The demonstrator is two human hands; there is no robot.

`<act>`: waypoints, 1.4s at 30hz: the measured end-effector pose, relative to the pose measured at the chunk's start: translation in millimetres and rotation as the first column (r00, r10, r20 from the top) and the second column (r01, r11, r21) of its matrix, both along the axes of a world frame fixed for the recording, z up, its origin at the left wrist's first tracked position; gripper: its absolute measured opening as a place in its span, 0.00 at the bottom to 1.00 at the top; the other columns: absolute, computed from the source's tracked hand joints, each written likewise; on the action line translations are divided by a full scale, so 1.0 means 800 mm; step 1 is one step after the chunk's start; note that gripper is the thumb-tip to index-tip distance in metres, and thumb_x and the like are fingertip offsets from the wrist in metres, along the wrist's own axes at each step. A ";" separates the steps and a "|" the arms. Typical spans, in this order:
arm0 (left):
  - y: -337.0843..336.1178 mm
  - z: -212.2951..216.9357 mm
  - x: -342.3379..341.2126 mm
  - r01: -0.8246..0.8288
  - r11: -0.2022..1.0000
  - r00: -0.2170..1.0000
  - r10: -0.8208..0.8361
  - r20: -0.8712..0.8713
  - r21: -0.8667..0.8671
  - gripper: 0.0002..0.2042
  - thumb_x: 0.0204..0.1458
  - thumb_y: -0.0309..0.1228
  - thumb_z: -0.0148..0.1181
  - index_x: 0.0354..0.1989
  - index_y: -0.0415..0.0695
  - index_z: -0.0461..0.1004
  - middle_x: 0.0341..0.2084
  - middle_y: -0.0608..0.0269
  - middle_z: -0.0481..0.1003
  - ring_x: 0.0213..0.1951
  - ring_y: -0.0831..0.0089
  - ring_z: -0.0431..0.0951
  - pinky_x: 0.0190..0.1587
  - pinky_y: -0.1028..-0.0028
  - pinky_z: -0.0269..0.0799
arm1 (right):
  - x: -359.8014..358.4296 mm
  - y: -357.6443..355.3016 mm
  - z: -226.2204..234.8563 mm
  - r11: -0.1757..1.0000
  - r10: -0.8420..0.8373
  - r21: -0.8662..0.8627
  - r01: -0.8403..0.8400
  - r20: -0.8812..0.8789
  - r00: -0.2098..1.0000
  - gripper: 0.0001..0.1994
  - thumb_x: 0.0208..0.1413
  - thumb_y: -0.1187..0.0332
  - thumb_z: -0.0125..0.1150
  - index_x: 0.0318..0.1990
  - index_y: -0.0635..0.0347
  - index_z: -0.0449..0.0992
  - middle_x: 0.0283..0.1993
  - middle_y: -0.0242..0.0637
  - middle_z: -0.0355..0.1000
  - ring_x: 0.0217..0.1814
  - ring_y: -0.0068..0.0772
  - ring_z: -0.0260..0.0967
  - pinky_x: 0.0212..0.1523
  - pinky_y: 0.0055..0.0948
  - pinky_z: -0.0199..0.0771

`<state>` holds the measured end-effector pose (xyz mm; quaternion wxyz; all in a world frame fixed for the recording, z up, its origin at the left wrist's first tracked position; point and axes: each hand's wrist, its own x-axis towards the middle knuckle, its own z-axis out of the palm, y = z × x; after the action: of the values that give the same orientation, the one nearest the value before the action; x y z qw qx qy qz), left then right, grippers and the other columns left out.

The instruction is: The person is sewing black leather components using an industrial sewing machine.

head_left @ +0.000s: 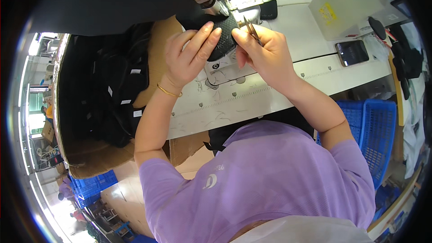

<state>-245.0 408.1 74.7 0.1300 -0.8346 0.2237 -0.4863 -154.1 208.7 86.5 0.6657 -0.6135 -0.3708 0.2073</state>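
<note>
A textured black fabric piece (222, 40) with a rounded lower end lies under the sewing machine's needle area (223, 6). My left hand (191, 56) holds it from the left, its fingers stretched across the surface and its thumb hidden. At the piece's right edge is my right hand (267, 56), its thumb touching or almost touching the fabric. A slim dark pair of tweezers (253, 31) is gripped in that hand, tips pointing up toward the machine. The stitching point itself is partly hidden by the machine's metal parts.
Dark garments with white labels (108, 76) fill a cardboard box (90, 164) on the left. On the white machine table (216, 117) are loose threads, a ruler strip and, at right, a black phone (352, 53). A blue crate (378, 139) stands below right.
</note>
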 end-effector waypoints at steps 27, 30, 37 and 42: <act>-0.083 0.034 0.001 -0.404 0.915 0.914 0.404 0.018 -0.007 0.15 0.41 0.31 0.61 0.39 0.40 0.77 0.35 0.63 0.74 0.36 0.71 0.71 0.40 0.69 0.66 | -0.006 0.010 0.005 0.985 0.033 0.171 0.017 -0.288 0.957 0.14 0.64 0.65 0.53 0.26 0.60 0.73 0.19 0.32 0.73 0.14 0.09 0.53 0.14 0.16 0.49; -0.102 0.036 -0.008 -0.569 0.822 0.822 0.569 -0.028 0.017 0.15 0.45 0.34 0.61 0.40 0.41 0.74 0.33 0.63 0.70 0.37 0.69 0.70 0.40 0.67 0.65 | -0.005 0.011 0.005 0.985 0.026 0.169 0.025 -0.297 0.955 0.14 0.64 0.65 0.53 0.26 0.61 0.73 0.20 0.32 0.73 0.14 0.10 0.53 0.14 0.16 0.49; -0.126 0.042 -0.033 -0.391 0.920 0.915 0.387 -0.114 -0.016 0.11 0.45 0.24 0.60 0.38 0.35 0.72 0.33 0.54 0.70 0.36 0.62 0.72 0.38 0.66 0.71 | 0.004 0.005 -0.006 0.984 0.047 0.177 0.012 -0.325 0.945 0.16 0.63 0.65 0.55 0.22 0.61 0.72 0.14 0.27 0.66 0.12 0.11 0.53 0.12 0.18 0.48; -0.123 0.038 -0.017 -0.244 0.966 0.968 0.237 -0.081 -0.083 0.11 0.42 0.21 0.60 0.36 0.34 0.72 0.36 0.52 0.72 0.38 0.61 0.74 0.38 0.67 0.75 | 0.004 0.006 -0.005 0.982 0.040 0.185 0.037 -0.397 0.917 0.17 0.62 0.64 0.57 0.20 0.61 0.70 0.12 0.24 0.60 0.12 0.12 0.53 0.13 0.18 0.48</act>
<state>-258.5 309.8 105.3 0.1415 -0.8773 0.1024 -0.4470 -150.7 213.8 82.7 0.7823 -0.4922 -0.2457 0.2923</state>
